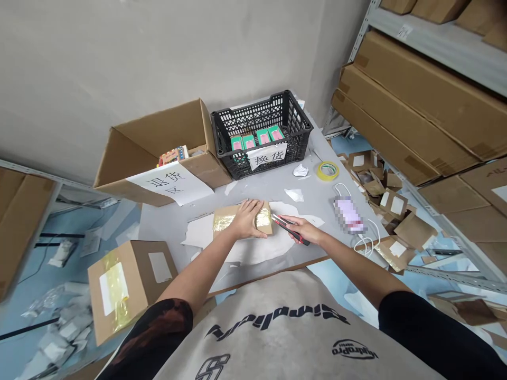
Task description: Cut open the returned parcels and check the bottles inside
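At 8 o'clock, a sealed cardboard carton (127, 287) with yellowish tape and a white label sits below the table edge. At 10 o'clock, an open cardboard box (158, 137) stands on the grey tabletop (245, 184), with a printed paper sign (170, 183) on its front. At 12 o'clock, a black plastic crate (261, 108) holds green-and-pink boxes (253, 138).

At centre, the left hand (247, 219) lies palm down over a small gold-taped parcel (224, 217), pressing it onto a white sheet (253, 258) without gripping it. Just to its right, the right hand (303, 229) is clenched around a red-and-black box cutter (287, 229), whose tip reaches the parcel's right end; no blade is clearly visible.

At 2 o'clock, a roll of yellow tape (327, 170) lies on the table. At 3 o'clock, flattened cardboard scraps (396, 221) lie beyond a pixelated item (348, 214).
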Available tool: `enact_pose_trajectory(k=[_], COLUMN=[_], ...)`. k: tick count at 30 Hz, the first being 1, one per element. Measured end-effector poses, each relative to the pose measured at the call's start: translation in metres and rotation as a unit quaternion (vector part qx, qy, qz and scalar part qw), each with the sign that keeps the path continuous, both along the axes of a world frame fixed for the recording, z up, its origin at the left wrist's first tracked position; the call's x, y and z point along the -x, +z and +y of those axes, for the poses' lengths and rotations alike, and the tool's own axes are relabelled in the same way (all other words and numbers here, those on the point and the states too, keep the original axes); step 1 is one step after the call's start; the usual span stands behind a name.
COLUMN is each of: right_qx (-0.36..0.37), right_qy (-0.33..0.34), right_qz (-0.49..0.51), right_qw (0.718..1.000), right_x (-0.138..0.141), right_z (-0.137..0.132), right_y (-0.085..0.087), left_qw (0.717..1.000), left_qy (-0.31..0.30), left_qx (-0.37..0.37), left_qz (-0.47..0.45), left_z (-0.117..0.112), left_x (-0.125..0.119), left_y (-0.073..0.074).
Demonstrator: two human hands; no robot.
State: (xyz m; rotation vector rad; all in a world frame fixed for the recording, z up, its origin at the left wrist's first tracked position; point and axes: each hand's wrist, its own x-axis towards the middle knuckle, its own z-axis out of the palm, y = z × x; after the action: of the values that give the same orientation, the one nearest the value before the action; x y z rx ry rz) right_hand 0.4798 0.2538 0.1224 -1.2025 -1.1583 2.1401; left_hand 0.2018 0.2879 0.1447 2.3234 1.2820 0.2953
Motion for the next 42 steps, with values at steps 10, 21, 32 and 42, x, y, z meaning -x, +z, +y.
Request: enact_pose_trajectory(k=[10, 21, 32, 42], right_qx=[0.008, -0.009, -0.011, 0.007], right_qy=[0.035, -0.088, -0.081, 0.042], right_qz=[0.009, -0.002, 0.024, -0.015], right_qw=[0.999, 0.996, 0.996, 0.999], right_x=[-0.004, 0.007, 0.017, -0.003], right_z=[-0.018, -0.010, -0.006, -0.019], right_y=[0.003, 0.007, 0.000, 0.008], left_qw=[1.000, 0.989, 0.993, 0.991], left_qy=[-0.013, -0.041, -0.036, -0.049], left_qx=[-0.009, -0.017, -0.023, -0.030], left_qz=[0.017, 0.140, 0.113, 0.117], left_z=[0.004, 0.001, -0.001, 0.000], left_x=[0.005, 0.001, -0.002, -0.001], left_y=[-0.007, 0.001, 0.011, 0.011])
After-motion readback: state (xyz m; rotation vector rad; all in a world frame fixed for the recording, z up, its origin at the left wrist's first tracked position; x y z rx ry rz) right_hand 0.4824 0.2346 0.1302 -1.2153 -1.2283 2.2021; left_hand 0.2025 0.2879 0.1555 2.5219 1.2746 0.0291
